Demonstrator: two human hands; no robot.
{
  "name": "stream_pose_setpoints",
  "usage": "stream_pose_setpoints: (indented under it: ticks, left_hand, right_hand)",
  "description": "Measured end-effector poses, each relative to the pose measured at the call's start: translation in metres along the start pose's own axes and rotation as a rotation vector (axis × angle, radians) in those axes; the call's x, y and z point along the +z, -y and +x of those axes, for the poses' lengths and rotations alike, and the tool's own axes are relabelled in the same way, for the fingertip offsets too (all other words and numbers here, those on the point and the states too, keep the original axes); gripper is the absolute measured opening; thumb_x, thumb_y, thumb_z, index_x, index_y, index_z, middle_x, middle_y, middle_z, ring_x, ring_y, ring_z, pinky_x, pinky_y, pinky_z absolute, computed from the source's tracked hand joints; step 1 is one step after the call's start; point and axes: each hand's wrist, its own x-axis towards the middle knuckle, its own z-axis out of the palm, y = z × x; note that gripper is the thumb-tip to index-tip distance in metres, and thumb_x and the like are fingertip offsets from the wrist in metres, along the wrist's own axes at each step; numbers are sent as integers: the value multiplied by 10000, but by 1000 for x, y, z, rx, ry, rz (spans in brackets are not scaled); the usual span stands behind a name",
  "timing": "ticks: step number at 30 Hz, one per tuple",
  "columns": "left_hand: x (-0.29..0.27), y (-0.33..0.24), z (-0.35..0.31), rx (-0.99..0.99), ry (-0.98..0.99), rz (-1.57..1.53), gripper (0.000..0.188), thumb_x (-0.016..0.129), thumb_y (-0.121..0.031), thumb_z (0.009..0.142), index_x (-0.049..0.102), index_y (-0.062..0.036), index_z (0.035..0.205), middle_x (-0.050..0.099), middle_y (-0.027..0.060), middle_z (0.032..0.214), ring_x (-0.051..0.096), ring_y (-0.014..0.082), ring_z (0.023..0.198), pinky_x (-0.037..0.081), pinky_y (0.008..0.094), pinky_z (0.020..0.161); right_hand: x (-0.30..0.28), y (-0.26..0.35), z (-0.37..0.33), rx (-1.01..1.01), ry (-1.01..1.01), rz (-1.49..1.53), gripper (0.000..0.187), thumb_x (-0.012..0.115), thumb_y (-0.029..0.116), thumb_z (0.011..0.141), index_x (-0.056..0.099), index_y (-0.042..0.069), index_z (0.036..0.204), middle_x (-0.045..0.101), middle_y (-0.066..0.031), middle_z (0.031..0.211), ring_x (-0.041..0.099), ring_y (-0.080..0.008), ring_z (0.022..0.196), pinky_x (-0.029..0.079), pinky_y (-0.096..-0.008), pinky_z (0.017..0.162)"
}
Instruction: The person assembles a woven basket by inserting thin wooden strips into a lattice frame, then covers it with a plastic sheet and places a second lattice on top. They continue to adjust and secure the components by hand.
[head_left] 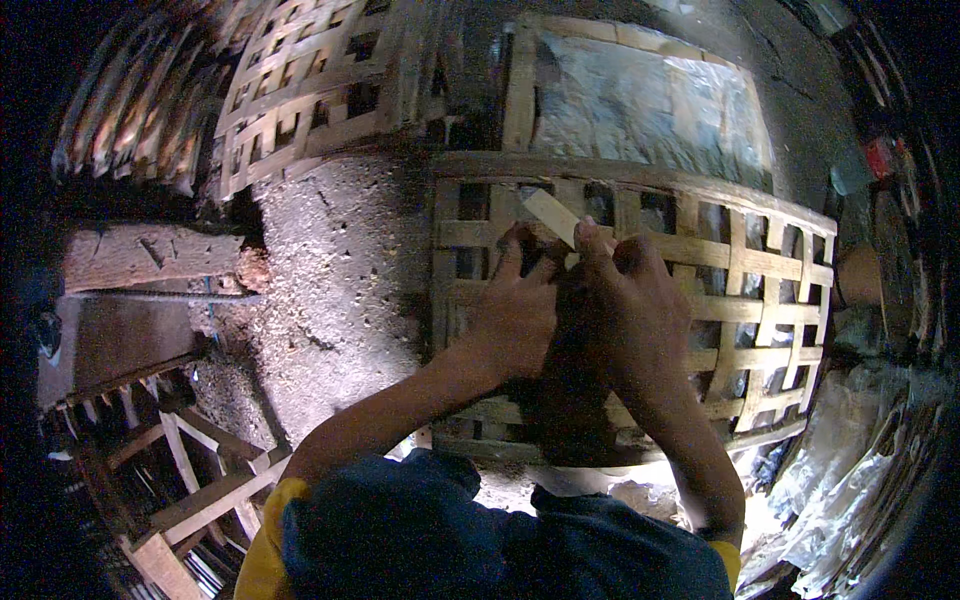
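A woven lattice panel (790, 268) of flat pale wooden strips in a frame lies before me. Over its upper left part, a short flat piece of wood strip (552, 217) slants up and to the left. My right hand (645, 305) is closed, its fingers pinching the lower right end of that piece. Close beside it, my left hand (512, 312) has its fingers bent inward just below the piece, over the lattice. What lies between the left fingertips is hidden. Dark shadow covers the lattice between my wrists.
Beyond the panel is a frame covered with cloudy plastic sheeting (650, 105). Another lattice panel (300, 90) stands at the far left. A log (150, 257) and a slatted wooden frame (205, 500) are at left, beside rough, speckled ground (335, 260). Crumpled sheeting (830, 490) lies at right.
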Motion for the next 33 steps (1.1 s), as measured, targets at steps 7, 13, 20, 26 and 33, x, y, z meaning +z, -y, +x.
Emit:
stream_pose_setpoints:
  ticks: [7,13,20,26,33]
  left_hand:
    - [10,4,3,72,-96,-371,383,656,-326,755,747,-83,1037,653,148,1215,331,405,1421,109,747,1131]
    - [-3,1,2,84,-206,-369,581,735,-509,712,680,-214,1210,447,79,1493,233,350,1482,79,748,1129]
    - [-2,-2,6,73,-169,-386,692,729,-580,729,593,-269,1332,376,75,1555,206,352,1495,84,738,1128]
    - [0,2,4,87,-252,-386,719,709,-583,756,563,-251,1377,347,76,1577,190,364,1499,89,726,1134]
    - [-3,-2,5,84,-181,-385,702,713,-566,753,578,-241,1361,341,74,1581,173,361,1506,86,728,1135]
  right_hand:
    - [0,17,17,126,72,29,514,666,170,865,552,247,1361,617,-173,970,660,-372,796,527,-458,631]
    - [-14,-20,-3,322,42,-166,521,615,115,885,570,276,1379,624,-147,967,659,-349,765,524,-449,615]
    - [-26,-14,-13,231,-29,-130,532,598,45,854,603,255,1343,624,-152,1025,659,-347,840,530,-449,640]
    - [-16,-45,-3,369,8,-180,444,641,111,867,628,188,1304,653,-165,1092,682,-336,815,549,-425,655]
    - [-29,-68,-28,244,-107,-159,553,586,37,879,581,270,1381,663,-142,1068,680,-328,763,553,-421,616]
